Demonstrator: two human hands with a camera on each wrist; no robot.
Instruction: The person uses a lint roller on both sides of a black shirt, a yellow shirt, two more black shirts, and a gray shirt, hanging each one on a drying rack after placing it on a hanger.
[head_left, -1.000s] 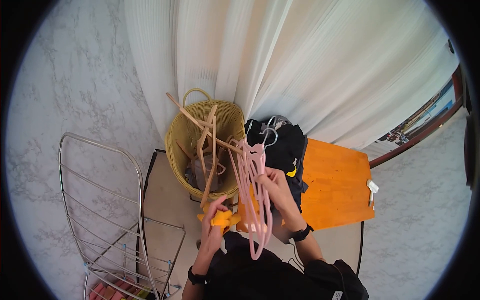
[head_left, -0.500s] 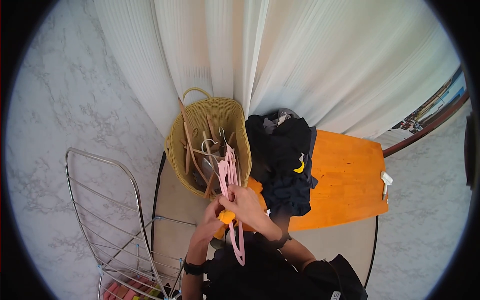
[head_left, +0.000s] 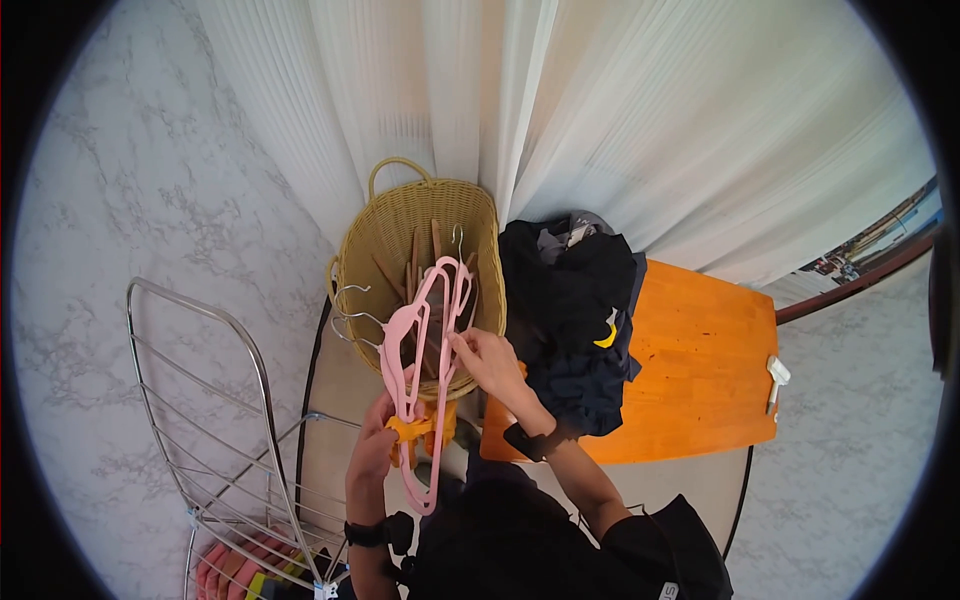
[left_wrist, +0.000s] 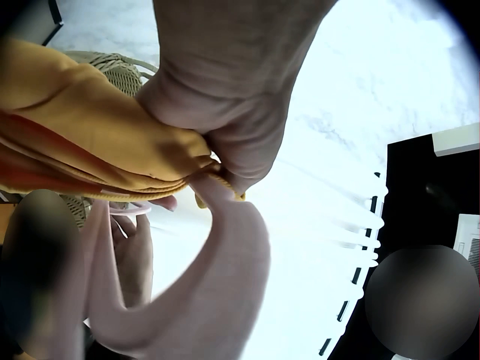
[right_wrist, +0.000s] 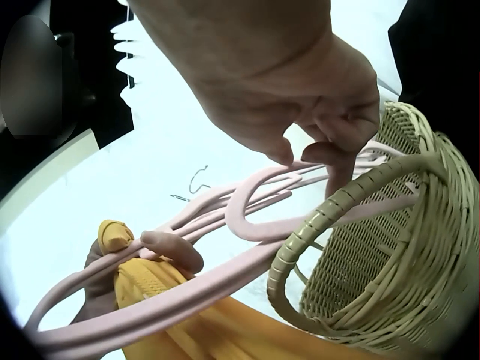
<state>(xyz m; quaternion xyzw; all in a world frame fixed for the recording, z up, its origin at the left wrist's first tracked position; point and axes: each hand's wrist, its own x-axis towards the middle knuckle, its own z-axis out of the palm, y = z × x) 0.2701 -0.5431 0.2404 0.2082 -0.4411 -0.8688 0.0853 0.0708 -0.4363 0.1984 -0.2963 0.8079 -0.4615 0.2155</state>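
Note:
In the head view my left hand point(head_left: 372, 442) grips a bunched yellow-orange cloth point(head_left: 442, 418) together with pink hangers point(head_left: 398, 335), whose metal hooks point left. The left wrist view shows the cloth point(left_wrist: 90, 142) gathered under the fingers, with a pink hanger point(left_wrist: 225, 277) just below it. My right hand point(head_left: 490, 365) pinches the side of another pink hanger point(head_left: 444, 390), its hook pointing up over the wicker basket point(head_left: 360, 235). In the right wrist view, thumb and fingers of the right hand point(right_wrist: 322, 112) come together at the hangers point(right_wrist: 255, 199), close to the basket's handle point(right_wrist: 330, 206).
Wooden hangers point(head_left: 415, 262) stand inside the basket. Dark clothes point(head_left: 575, 340) lie heaped on the orange table point(head_left: 705, 365), with a small white object point(head_left: 778, 370) at its right edge. A metal drying rack point(head_left: 262, 370) stands at left; a pale curtain point(head_left: 640, 140) hangs behind.
Both hands came together at the hangers, then parted. The left hand now holds hangers as well as the cloth, lower and left; one hanger is spread from the others. The wooden hangers dropped deeper into the basket.

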